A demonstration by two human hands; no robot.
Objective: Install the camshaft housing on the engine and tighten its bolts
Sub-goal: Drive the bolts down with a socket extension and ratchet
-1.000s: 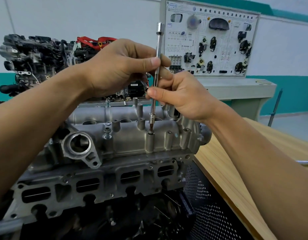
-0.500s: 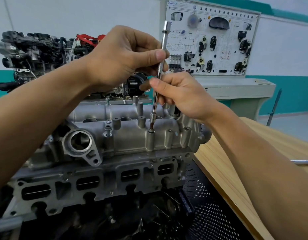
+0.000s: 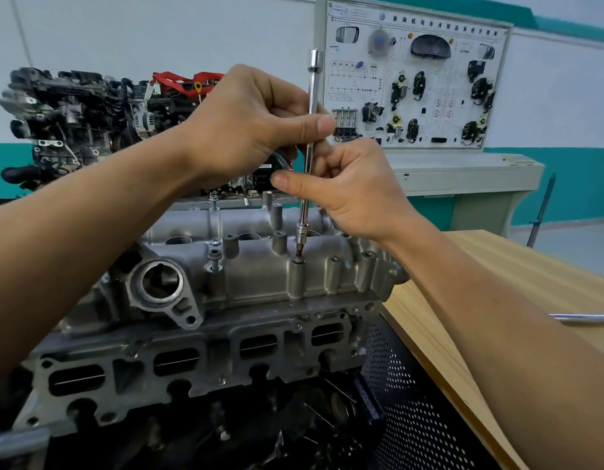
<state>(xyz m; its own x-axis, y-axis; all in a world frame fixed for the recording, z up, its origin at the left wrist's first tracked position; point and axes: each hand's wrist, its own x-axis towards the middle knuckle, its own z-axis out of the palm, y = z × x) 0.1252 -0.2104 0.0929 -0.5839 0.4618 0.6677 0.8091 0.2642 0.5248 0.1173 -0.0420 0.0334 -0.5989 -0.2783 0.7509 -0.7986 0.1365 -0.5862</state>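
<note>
**Work surface and the item resting on it**

Light wooden surface (image 3: 497, 273) with visible grain, running from the right centre of the frame down to the lower right. Its near left edge runs diagonally and borders a black perforated metal panel (image 3: 415, 401) at lower centre. One item lies directly on the boards: a slender bright metal tool (image 3: 585, 318) at the right edge of the frame, lying almost level and cut off by the frame border. Its type cannot be told.
</note>
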